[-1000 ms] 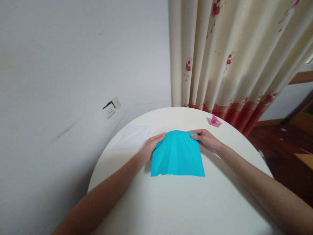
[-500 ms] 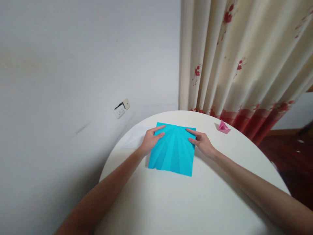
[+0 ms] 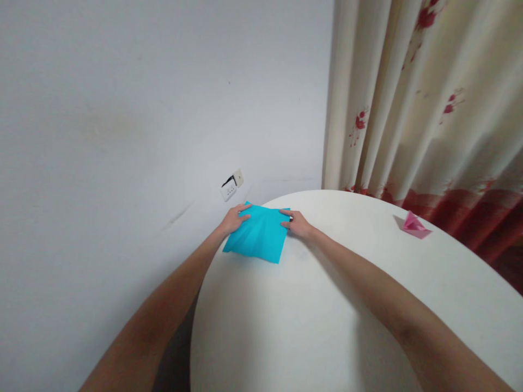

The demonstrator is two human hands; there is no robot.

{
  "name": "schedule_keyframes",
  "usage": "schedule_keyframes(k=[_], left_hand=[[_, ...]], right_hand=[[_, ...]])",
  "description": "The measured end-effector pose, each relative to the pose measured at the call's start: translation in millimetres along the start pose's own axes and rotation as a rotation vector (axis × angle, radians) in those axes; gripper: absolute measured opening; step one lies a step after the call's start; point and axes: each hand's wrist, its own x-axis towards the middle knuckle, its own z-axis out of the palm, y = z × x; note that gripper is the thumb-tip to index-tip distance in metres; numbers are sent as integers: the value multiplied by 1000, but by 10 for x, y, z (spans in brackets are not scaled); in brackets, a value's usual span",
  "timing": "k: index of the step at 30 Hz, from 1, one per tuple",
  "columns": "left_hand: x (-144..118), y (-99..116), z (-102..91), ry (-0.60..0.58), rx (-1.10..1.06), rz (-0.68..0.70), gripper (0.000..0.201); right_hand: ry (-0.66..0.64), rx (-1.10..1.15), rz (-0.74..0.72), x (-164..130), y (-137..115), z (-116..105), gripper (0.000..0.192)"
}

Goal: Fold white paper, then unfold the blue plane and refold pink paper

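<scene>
At centre frame, the person's left hand (image 3: 232, 220) and right hand (image 3: 299, 224), apart, grip opposite sides of a bright-blue, creased paper sheet (image 3: 261, 233). It looks spread out, not yet released; a pink folded-paper piece (image 3: 415, 225) sits untouched at right.

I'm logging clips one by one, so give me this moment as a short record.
left hand: holds the blue sheet at its left edge, near the far corner
right hand: holds the blue sheet at its right edge, near the far corner
blue sheet: creased; contact with the white table unclear
on table: folded pink paper, right of both hands
background: wall socket, curtain
</scene>
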Motion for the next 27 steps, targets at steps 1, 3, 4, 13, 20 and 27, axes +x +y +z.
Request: schedule_keyframes(k=[1, 3, 4, 13, 20, 27], left_hand=[[13, -39, 17, 4, 29, -8, 53], [9, -78, 110, 28, 87, -27, 53], [-4, -76, 186, 48, 112, -34, 54], [-208, 222, 1077, -124, 227, 16, 54], [-171, 29, 1147, -143, 239, 37, 50], [-40, -263, 913, -138, 425, -59, 56]], right_hand=[[-11, -42, -5, 66, 14, 18, 62], [-25, -142, -9, 170, 61, 49, 62], [-28, -196, -8, 211, 88, 65, 62], [43, -553, 76, 219, 20, 175, 62], [35, -782, -81, 141, -65, 583, 54], [-28, -802, 91, 217, 169, 574, 67]])
